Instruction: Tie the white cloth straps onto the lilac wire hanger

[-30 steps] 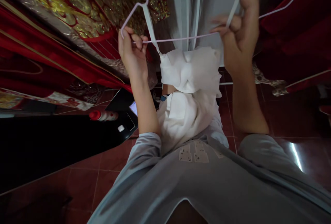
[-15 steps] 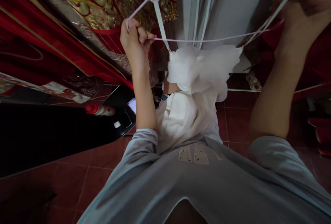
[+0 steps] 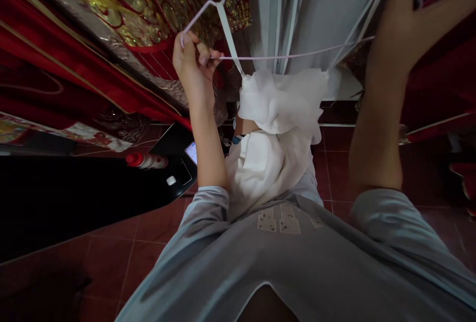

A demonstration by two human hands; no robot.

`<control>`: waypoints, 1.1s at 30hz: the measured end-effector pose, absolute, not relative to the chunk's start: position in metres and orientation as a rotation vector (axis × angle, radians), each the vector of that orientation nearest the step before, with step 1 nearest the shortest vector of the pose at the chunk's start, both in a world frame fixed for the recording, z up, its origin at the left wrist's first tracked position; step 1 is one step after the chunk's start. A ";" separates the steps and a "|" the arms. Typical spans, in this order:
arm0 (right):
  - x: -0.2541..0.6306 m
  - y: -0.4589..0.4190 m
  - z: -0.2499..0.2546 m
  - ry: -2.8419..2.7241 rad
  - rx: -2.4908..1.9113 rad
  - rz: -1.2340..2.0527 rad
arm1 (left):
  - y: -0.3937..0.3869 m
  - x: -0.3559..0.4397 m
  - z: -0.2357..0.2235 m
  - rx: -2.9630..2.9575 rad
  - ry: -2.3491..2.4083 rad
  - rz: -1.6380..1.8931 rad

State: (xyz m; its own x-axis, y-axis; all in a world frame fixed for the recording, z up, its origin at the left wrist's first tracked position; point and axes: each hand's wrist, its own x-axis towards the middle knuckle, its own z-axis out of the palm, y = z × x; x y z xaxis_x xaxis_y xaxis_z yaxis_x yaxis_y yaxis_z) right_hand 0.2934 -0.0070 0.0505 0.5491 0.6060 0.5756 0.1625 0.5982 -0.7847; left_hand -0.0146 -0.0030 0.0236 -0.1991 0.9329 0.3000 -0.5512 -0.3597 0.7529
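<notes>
A thin pale pink hanger spans the upper middle of the view. My left hand is closed around its left corner. Below it hangs a white strappy garment, whose lower part lies gathered on my lap. Its left strap loops over the notch on the hanger's left shoulder. On the other side, the right strap rises to the hanger's right shoulder. My right hand is beside that strap, blurred, and covers the hanger's right end. Its fingers are too smeared to read.
Red and gold sequinned clothing hangs at upper left, and a grey panel stands ahead. On the left, a black tabletop holds a red-capped bottle, a lit phone and a small white case. Red tiles cover the floor.
My right hand has moved left and turned, and the right strap now sits up at the hanger's right shoulder. The garment's right top corner has shifted left. My left hand stays on the hanger.
</notes>
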 end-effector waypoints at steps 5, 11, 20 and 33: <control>0.244 -0.033 0.022 -1.796 -0.932 -0.130 | -0.005 -0.013 0.025 0.888 0.612 1.762; 0.225 -0.042 0.002 -1.887 -1.199 -0.060 | -0.018 -0.009 0.015 0.850 0.774 1.968; 0.222 -0.038 -0.014 -1.800 -1.185 0.049 | -0.044 0.003 0.017 1.509 0.957 1.771; 0.226 -0.034 -0.017 -1.800 -1.133 -0.005 | -0.043 -0.004 0.077 1.002 0.709 1.572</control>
State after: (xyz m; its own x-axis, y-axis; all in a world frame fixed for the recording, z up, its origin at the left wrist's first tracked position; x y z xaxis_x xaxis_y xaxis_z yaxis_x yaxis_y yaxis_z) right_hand 0.2257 -0.0343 -0.0175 -0.0943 0.6869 0.7206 0.6908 0.5664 -0.4495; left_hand -0.0045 -0.0432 0.0772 -0.0547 0.9705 0.2346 -0.4662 -0.2326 0.8535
